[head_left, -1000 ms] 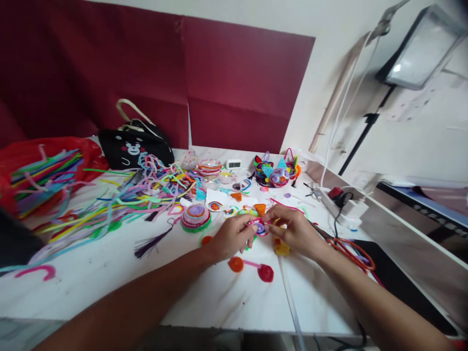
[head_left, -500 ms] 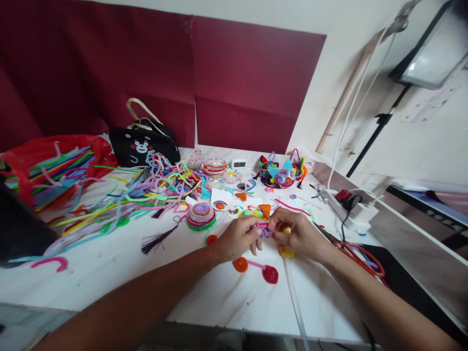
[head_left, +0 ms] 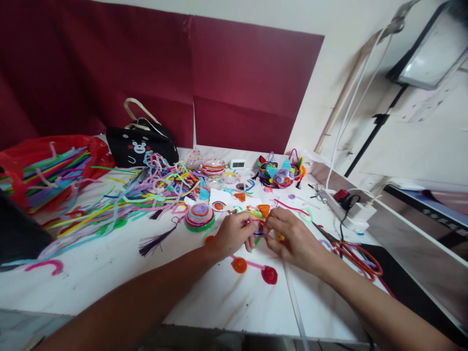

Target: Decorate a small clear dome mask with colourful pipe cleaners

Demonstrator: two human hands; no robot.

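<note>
Between my hands is a small coiled pipe-cleaner piece (head_left: pixel 259 229), purple and blue with a pink strand, mostly covered by fingers. My left hand (head_left: pixel 234 235) pinches its left side, fingers closed. My right hand (head_left: pixel 288 236) is closed on its right side, thumb and fingertips together. Below them on the table lie an orange coil (head_left: pixel 240 264) and a red coil (head_left: pixel 269 275), joined by a pink pipe cleaner. Left of my hands sits a striped dome of coiled pipe cleaners (head_left: pixel 200 217) with a purple centre. An orange triangle (head_left: pixel 263 210) lies just beyond my fingers.
Loose pipe cleaners (head_left: pixel 146 195) are heaped at the left, beside a red bag (head_left: pixel 98 151) and a black bear-faced bag (head_left: pixel 141 146). Finished colourful pieces (head_left: pixel 281 173) stand at the back. At right are scissors (head_left: pixel 360 261) and a power strip (head_left: pixel 351 209).
My right hand has turned and shifted slightly left, its fingers covering more of the coiled piece. My left hand stays nearly in place. The view has shifted a little.
</note>
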